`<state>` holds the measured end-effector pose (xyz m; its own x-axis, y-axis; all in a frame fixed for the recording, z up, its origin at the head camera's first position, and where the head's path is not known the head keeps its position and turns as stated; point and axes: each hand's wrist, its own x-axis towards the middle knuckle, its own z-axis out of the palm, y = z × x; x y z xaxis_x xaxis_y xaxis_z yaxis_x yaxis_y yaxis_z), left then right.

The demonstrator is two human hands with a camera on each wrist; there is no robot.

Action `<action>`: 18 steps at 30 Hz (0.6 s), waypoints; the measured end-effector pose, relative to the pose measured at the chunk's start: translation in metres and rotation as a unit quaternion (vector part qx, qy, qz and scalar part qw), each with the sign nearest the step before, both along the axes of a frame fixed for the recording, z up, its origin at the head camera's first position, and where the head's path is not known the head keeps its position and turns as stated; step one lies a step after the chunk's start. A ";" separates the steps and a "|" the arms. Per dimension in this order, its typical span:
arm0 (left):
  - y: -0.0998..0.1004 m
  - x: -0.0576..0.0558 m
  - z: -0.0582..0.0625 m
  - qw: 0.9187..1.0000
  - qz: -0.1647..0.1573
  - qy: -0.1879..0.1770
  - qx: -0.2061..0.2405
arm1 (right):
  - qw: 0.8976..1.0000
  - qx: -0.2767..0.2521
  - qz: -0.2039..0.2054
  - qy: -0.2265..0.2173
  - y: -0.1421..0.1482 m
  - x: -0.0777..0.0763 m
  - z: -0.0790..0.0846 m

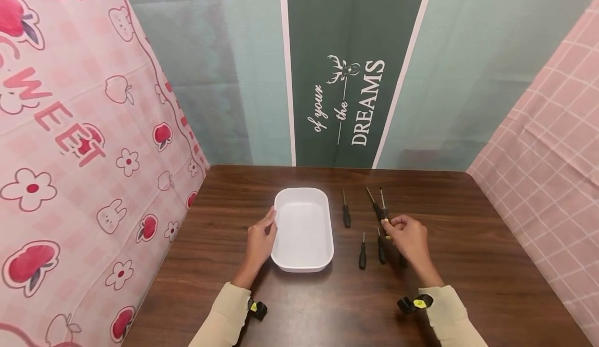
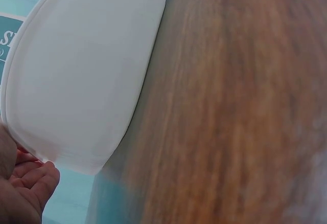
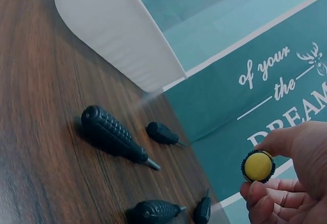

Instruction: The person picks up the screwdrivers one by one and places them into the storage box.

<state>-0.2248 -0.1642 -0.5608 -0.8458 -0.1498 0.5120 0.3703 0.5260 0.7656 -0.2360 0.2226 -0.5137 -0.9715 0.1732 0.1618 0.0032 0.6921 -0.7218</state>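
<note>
My left hand (image 1: 261, 236) grips the left rim of a white rectangular dish (image 1: 301, 266); in the left wrist view its curled fingers (image 2: 41, 180) lie at the dish's edge. Over on the right, my right hand (image 1: 409, 238) pinches a screwdriver (image 1: 385, 213) by its dark handle, its shaft pointing away from me. The right wrist view shows that handle's yellow end cap (image 3: 258, 166) between thumb and fingers. Another screwdriver (image 1: 373, 200) lies just behind the held one, partly covered. A dark handle (image 1: 403, 261) shows below the right hand.
More black-handled screwdrivers lie on the brown wooden table (image 1: 299, 313) between dish and right hand: one farther back (image 1: 346, 217), one nearer (image 1: 362, 256) and one beside it (image 1: 381, 253). Printed cloths hang behind (image 1: 252, 76) and at both sides.
</note>
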 end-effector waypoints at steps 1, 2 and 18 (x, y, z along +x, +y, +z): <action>0.000 0.000 0.000 1.000 0.000 -0.001 0.000 | 1.000 -0.002 0.000 0.000 -0.001 0.001 0.000; 0.000 0.000 0.000 1.000 0.000 -0.003 0.001 | 1.000 -0.003 0.000 0.000 -0.001 0.001 0.001; 0.002 -0.001 0.000 1.000 -0.002 -0.005 0.012 | 1.000 -0.028 0.008 0.013 -0.017 0.011 0.007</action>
